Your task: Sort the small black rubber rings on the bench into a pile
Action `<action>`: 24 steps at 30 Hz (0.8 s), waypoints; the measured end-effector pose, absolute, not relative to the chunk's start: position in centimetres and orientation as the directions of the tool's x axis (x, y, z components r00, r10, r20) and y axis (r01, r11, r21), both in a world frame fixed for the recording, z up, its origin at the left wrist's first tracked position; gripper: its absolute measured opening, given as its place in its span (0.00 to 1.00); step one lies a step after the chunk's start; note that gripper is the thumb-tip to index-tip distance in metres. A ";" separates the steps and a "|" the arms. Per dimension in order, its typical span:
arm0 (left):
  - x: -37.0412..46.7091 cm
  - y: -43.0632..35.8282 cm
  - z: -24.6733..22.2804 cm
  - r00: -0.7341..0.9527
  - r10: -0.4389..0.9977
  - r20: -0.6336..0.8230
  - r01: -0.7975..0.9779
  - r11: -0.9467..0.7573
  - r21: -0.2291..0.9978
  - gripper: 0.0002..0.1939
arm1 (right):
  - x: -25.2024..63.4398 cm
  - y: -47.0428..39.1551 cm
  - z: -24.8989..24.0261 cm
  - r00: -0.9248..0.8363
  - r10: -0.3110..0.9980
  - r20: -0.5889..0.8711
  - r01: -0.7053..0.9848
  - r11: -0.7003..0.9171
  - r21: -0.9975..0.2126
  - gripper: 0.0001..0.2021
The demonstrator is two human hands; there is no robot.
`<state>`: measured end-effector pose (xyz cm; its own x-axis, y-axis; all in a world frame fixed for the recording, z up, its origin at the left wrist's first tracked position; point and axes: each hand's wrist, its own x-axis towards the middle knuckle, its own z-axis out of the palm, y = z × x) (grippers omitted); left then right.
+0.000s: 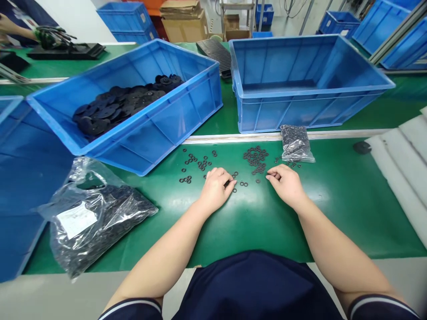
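Observation:
Small black rings (255, 155) lie scattered over the green table in front of me, with a dense cluster between and beyond my hands. My left hand (216, 189) rests low over the table, its fingers curled in toward the thumb with dark rings partly showing between them. Loose rings (244, 184) lie just right of it. At the right edge of the cluster, my right hand (286, 184) has thumb and forefinger pinched together on a small black ring, mostly hidden by the fingertips. A clear bag of small dark parts (296, 144) lies just beyond my right hand.
A blue bin (187, 118) with black discs (123, 106) stands back left, another blue bin (290, 109) back right. A large plastic bag (110, 222) of dark parts lies left. White foam blocks (400, 169) line the right. A person's arm (16, 29) shows far left.

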<state>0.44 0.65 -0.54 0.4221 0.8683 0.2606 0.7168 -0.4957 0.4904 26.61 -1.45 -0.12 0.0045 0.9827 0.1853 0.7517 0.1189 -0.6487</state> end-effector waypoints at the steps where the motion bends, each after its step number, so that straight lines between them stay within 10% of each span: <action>1: 0.4 0.7 -0.7 0.398 0.878 0.265 0.725 -0.478 0.495 0.07 | 25.8 -1.7 0.0 -0.022 0.983 0.184 0.719 0.144 -0.680 0.04; 17: -1.6 2.2 -1.4 0.097 0.933 0.348 0.786 -0.286 0.548 0.08 | 21.2 -2.2 -0.8 -0.272 0.923 0.271 0.765 0.378 -0.522 0.10; 24: -1.9 2.4 -1.1 0.035 0.938 0.346 0.794 -0.236 0.560 0.05 | 20.3 -3.5 -0.2 -0.374 0.897 0.235 0.873 0.426 -0.237 0.17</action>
